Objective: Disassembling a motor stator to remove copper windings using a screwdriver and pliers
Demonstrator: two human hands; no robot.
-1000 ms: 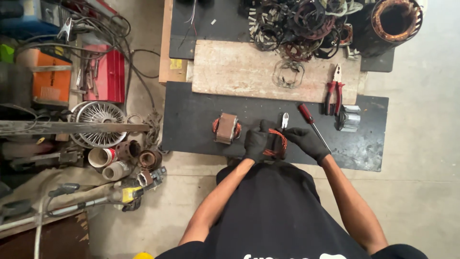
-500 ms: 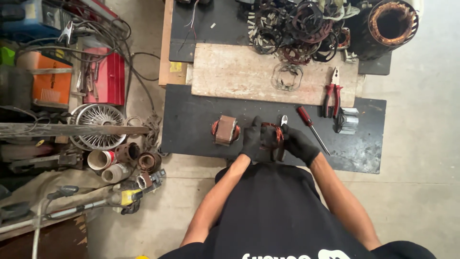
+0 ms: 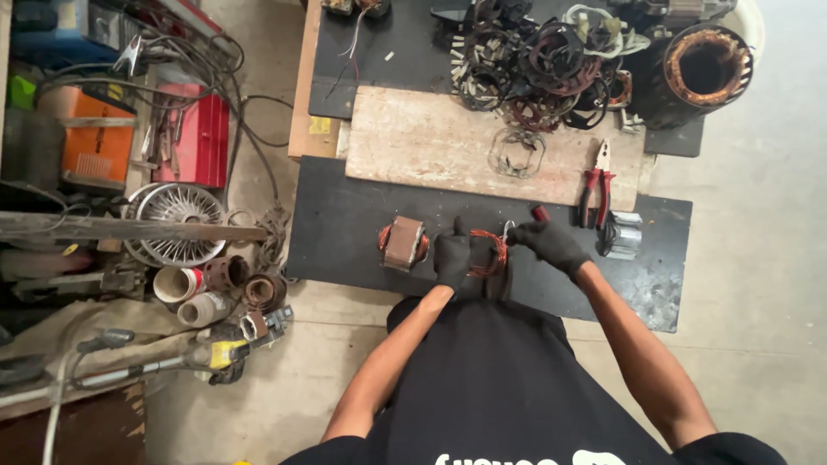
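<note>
Both my hands wear black gloves and work over a black mat point(image 3: 345, 232). My left hand point(image 3: 451, 255) grips a loose coil of copper wire point(image 3: 491, 255) and holds it just above the mat. My right hand point(image 3: 553, 246) is closed around a red-handled screwdriver point(image 3: 540, 212), whose handle end sticks out above the glove. The screwdriver's tip points at the coil, by a small metal piece point(image 3: 508, 229). A wound copper coil with a brown wrap point(image 3: 402, 243) lies on the mat just left of my left hand.
Red pliers point(image 3: 594, 185) and a metal part point(image 3: 622, 234) lie right of my hands. Behind them are a wooden board point(image 3: 431, 142), a tangle of wires point(image 3: 534, 60) and a motor stator point(image 3: 702, 73). A fan guard point(image 3: 177, 224), a red toolbox point(image 3: 202, 133) and tubes point(image 3: 185, 284) crowd the floor at left.
The red-handled screwdriver lay on the mat beside my right hand; now that hand holds it and has moved left to the coil. My left hand kept hold of the coil.
</note>
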